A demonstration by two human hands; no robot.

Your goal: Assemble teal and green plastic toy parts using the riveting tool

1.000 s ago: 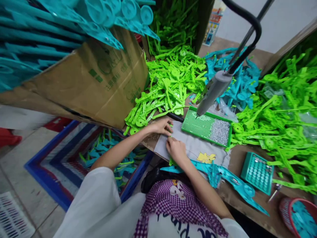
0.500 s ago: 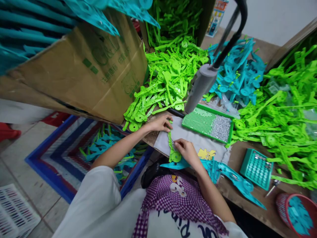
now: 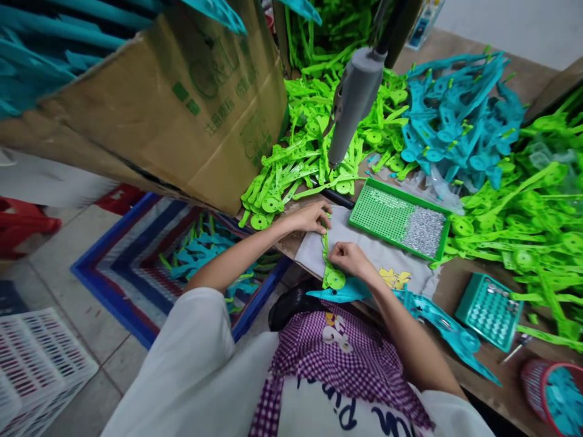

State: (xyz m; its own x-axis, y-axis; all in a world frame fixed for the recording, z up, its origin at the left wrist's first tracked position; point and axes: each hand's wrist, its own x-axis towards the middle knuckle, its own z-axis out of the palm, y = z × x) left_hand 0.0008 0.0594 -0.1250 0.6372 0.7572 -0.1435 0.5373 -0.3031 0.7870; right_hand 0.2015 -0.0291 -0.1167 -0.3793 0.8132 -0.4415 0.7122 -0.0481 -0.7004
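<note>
Head cam: left hand (image 3: 314, 218) has the far end of a green part (image 3: 332, 277) between thumb and fingers, the part lying over grey cloth (image 3: 341, 225) on the worktop (image 3: 450, 280). Right hand (image 3: 350, 259) is bunched up tight beside the part's middle; can't tell if that grip's got anything in it. Green tray (image 3: 378, 213) of silvery bits sits near it, slim grey driver (image 3: 357, 103) hangs overhead.

Cardboard box (image 3: 159, 127), upper left, green print on its side. Below it, blue-edged bin (image 3: 113, 294) with red, white and blue striped lining. Lower left: white slatted crate (image 3: 40, 352), tiled floor (image 3: 68, 261). Left edge: red object (image 3: 27, 218), possibly a stool, blurred. Lower right: red basket (image 3: 532, 385). Upper right: pale wall (image 3: 514, 24).
</note>
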